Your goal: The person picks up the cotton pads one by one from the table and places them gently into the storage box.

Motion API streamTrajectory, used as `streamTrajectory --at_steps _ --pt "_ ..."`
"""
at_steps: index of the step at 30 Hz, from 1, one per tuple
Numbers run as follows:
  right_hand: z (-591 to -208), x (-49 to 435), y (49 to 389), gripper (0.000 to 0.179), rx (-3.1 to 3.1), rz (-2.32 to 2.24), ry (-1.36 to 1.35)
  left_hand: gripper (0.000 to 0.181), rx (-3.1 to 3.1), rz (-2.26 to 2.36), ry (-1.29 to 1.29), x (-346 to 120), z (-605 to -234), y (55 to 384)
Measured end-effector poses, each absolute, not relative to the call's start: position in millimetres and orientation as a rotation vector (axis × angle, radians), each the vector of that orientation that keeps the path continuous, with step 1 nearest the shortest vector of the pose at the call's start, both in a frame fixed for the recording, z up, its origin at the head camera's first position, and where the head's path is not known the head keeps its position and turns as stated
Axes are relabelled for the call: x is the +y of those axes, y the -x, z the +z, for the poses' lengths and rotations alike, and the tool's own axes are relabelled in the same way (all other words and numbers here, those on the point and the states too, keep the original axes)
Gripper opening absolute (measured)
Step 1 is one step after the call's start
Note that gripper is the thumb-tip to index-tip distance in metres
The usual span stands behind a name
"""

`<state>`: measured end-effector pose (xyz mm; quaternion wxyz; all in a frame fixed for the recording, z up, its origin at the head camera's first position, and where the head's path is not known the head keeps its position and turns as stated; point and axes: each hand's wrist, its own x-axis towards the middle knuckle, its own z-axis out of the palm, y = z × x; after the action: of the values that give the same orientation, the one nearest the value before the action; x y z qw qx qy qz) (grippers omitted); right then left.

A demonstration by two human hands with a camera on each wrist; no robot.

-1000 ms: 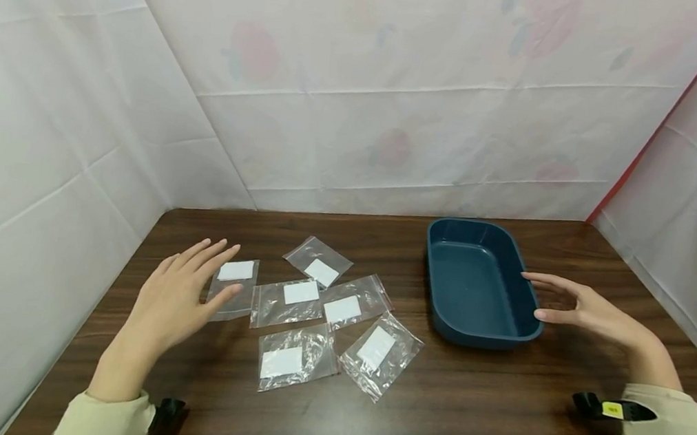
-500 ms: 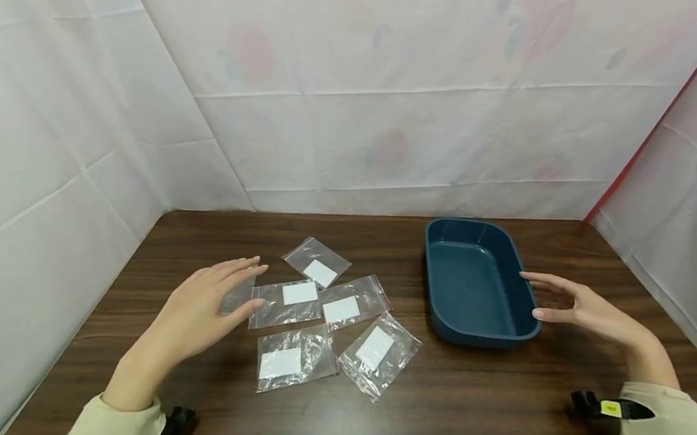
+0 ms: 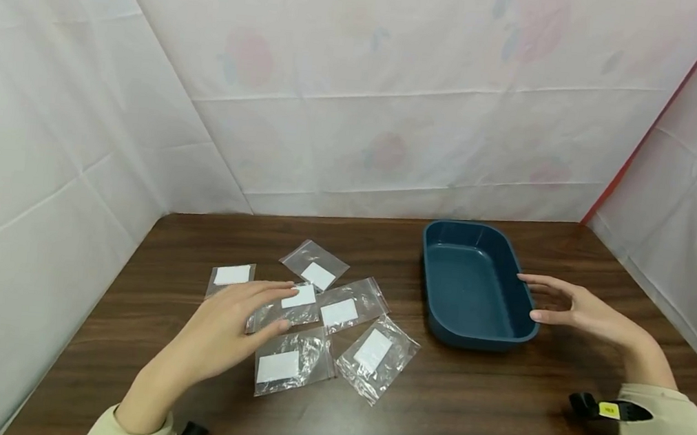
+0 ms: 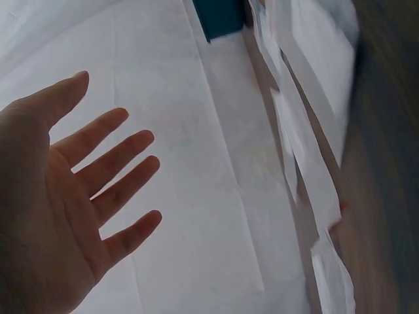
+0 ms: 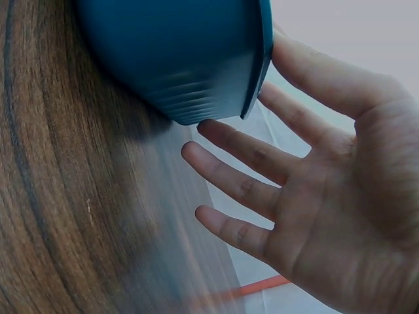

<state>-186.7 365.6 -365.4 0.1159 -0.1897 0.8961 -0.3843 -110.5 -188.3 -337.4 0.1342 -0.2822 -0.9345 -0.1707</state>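
Observation:
My left hand (image 3: 223, 327) hovers over clear zip bags at the table's left, fingers extended and thumb apart, holding nothing. Its fingertips overlap a bag with a white card (image 3: 299, 295) in the head view. In the left wrist view the same hand (image 4: 65, 196) has its fingers spread. A lower bag (image 3: 315, 358) lies just right of the thumb. At the right stands a dark blue rectangular bin (image 3: 466, 290) with nothing inside. My right hand (image 3: 595, 315) rests with its thumb and index fingertip at the bin's right rim; the right wrist view shows its other fingers (image 5: 242, 190) loosely extended.
More bags with white cards lie flat on the brown table (image 3: 430, 418): one at the left (image 3: 233, 275), one at the back (image 3: 317, 264), others nearer the bin (image 3: 378, 358). White cloth walls (image 3: 358, 108) enclose the back and sides.
My left hand has moved right and toward the near side across the bags, uncovering the leftmost bag's card. The right hand stays at the bin's rim, and the bags lie as before.

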Motion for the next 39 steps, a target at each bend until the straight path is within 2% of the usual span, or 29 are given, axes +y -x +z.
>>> streamTrajectory --at_steps 18,26,39 --pt "-367.5 362.4 185.4 0.065 2.558 -1.176 0.524 0.042 -2.829 -0.673 0.976 -158.7 -356.1 103.8" --pt "-365.0 362.4 185.4 0.064 2.594 -1.147 0.554 0.037 -2.789 -0.691 1.19 -131.9 -357.6 109.3" --pt "-366.1 364.6 185.4 0.063 2.593 -1.175 0.55 0.028 -2.908 -0.742 1.337 -105.4 -364.2 122.8"
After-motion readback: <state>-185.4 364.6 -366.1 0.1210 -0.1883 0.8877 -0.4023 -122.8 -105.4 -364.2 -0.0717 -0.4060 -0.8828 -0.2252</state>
